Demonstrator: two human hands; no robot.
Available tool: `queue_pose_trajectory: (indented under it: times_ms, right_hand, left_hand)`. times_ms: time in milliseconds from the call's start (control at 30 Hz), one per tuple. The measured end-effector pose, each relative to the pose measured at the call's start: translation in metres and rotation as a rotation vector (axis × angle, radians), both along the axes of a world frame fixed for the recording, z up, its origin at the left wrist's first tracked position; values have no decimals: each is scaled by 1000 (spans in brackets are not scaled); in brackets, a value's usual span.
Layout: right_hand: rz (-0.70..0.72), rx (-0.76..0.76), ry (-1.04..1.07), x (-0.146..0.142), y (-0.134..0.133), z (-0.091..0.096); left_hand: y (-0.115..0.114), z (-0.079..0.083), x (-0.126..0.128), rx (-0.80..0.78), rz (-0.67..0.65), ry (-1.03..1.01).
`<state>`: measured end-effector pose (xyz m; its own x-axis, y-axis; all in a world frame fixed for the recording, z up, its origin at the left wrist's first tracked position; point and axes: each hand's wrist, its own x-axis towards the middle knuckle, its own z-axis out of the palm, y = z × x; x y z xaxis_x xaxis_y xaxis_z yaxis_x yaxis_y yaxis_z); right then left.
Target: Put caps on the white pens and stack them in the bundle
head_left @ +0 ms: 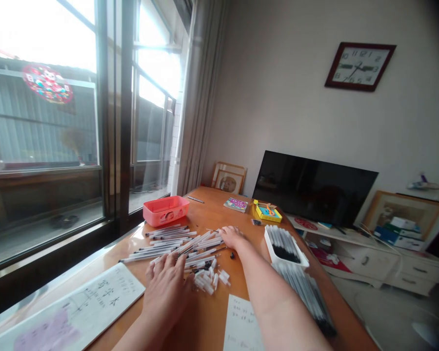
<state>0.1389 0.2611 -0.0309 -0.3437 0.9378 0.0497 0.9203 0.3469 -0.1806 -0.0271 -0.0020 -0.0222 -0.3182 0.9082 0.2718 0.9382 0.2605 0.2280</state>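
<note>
My left hand (169,280) rests at the near edge of a pile of clear pen barrels (205,242), its fingers stretched out over them. At the pile's right end my right hand (232,237) touches the barrels, fingers reaching out and slightly bent. Its fingertips are small and partly hidden. Thin dark refills lie among the barrels. Close to my left thumb is a heap of small clear-white caps (207,282), with dark pieces beside it. To the left of the pile, several pens (168,234) with dark ends lie in a loose row. A small black piece (231,255) sits below my right hand.
A pink box (166,210) stands at the back left. Pens fill a white tray (304,262) at right, and a bundle of pens (307,297) lies in front. Papers (106,302) lie near left, another sheet (241,324) between my arms. A yellow box (267,212) and booklet (236,204) lie farther back.
</note>
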Motion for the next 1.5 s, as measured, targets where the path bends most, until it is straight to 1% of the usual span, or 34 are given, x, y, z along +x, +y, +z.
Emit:
queue_pose_trajectory:
  times_ms: [167,333,467,567,733,900,1100,1200,1267,1367,1500]
  right_hand:
    - [21,-3,53,10,-22,-4]
    - [62,2,80,10,-57,-5]
    - [94,20,103,4,-91,-6]
    - [109,42,116,-2,-116,-5]
    - [108,81,129,-13,-152,-2]
    - [106,90,126,-23,-177,3]
    - [145,88,112,-34,-197,6]
    - [179,108,124,-38,-199,7]
    - [159,140,130,-41,-191,11]
    - [119,173,124,-45,-164,19]
    - [133,136,96,-56,-117,22]
  left_hand:
    - [9,-6,-6,-61,43,-27]
    - [15,-8,-8,-108,50,-77]
    - [12,-6,-8,-72,18,-83]
    - [9,-3,-8,-28,16,-65]
    - [7,1,-8,-15,20,-50]
    - [7,0,-10,6,32,-61]
    - [5,0,-10,26,30,-76]
    - [3,1,-10,31,35,-87]
    - [4,1,-10,44,42,-96]
    - [6,-2,-9,70,42,-110]
    - [6,-5,-6,95,38,-113]
